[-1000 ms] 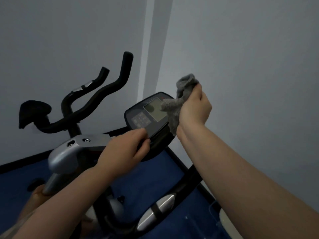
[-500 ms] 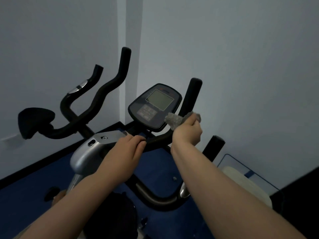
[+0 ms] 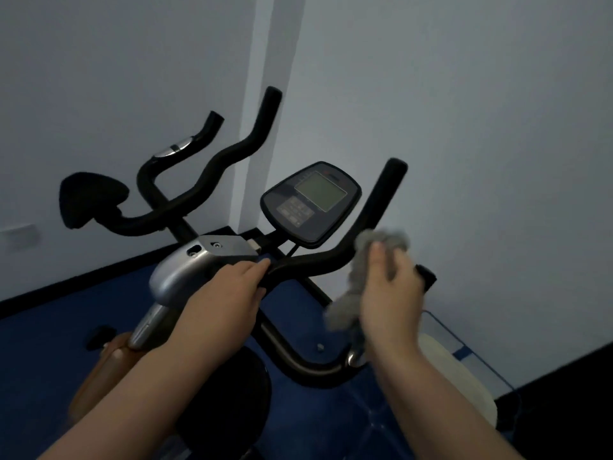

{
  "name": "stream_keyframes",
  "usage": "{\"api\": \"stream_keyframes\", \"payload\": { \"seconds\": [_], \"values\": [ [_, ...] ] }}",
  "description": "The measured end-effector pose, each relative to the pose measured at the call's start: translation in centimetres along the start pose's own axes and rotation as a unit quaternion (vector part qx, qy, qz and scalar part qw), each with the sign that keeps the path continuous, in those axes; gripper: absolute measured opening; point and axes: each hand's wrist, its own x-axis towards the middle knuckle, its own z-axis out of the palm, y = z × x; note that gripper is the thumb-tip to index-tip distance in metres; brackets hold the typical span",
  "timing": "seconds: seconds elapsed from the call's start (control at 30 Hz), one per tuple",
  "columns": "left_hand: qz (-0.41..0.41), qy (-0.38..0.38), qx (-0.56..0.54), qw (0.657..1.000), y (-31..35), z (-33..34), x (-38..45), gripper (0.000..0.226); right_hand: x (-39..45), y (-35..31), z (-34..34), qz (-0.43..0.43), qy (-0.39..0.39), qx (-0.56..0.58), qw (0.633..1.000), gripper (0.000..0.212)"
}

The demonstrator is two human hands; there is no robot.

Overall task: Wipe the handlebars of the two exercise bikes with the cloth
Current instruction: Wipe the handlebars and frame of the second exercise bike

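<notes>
The right hand (image 3: 388,287) has its fingers curled round a crumpled grey fluffy cloth (image 3: 358,283), which hangs just beside the bend of the near bike's black padded right handlebar (image 3: 374,214); whether cloth and bar touch is blurred. That bar's long axis rises up and away from the bend towards the wall, so the part judged next to wipe lies above and slightly left of the cloth, nearest the right hand. The left hand (image 3: 229,293) rests with fingers curled over the same handlebar's black crossbar (image 3: 298,263), below the dark oval console (image 3: 310,204). The second bike's black curved handlebars (image 3: 212,171) stand well apart to the left
</notes>
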Motion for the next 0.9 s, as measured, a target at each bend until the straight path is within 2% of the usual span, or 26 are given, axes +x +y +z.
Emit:
{"api": "stream_keyframes", "payload": {
  "seconds": [0.07,0.1,0.13,0.2,0.27,0.33,0.43,0.63,0.73,0.9],
  "values": [
    [-0.011,0.024,0.012,1.000,0.1,-0.1,-0.7,0.046,2.4,-1.0,-1.4,-0.178,0.006,-0.074,0.981,0.023],
    [-0.020,0.035,0.017,0.999,0.2,-0.1,-1.0,0.045,3.9,-1.2,-1.6,-0.250,-0.019,-0.163,0.954,0.023],
    [-0.031,0.044,0.019,0.998,0.3,-0.2,-1.3,0.043,5.2,-1.1,-1.6,-0.305,-0.057,-0.266,0.913,0.023],
    [-0.056,0.064,0.018,0.996,0.5,-0.3,-1.9,0.038,6.7,0.2,-0.7,-0.361,-0.115,-0.414,0.828,0.025],
    [-0.086,0.088,0.022,0.992,0.7,-0.4,-2.4,0.033,6.2,1.5,0.9,-0.392,-0.114,-0.448,0.795,0.025],
    [-0.112,0.108,0.031,0.987,0.9,-0.5,-2.9,0.029,4.6,2.3,3.1,-0.410,-0.095,-0.419,0.805,0.023],
    [-0.146,0.122,0.025,0.981,1.1,-0.6,-3.5,0.025,3.0,2.2,5.5,-0.382,-0.060,-0.383,0.839,0.025],
    [-0.211,0.149,-0.006,0.966,1.2,-0.4,-4.5,0.027,0.6,1.7,7.1,-0.391,-0.059,-0.332,0.856,0.019],
    [-0.239,0.151,-0.033,0.959,0.9,0.0,-5.3,0.030,-0.4,2.1,7.1,-0.395,-0.088,-0.296,0.865,0.019],
    [-0.246,0.153,-0.081,0.954,0.8,0.0,-6.3,0.033,-4.4,2.1,7.8,-0.429,-0.219,-0.211,0.850,0.020]
  ]
}}
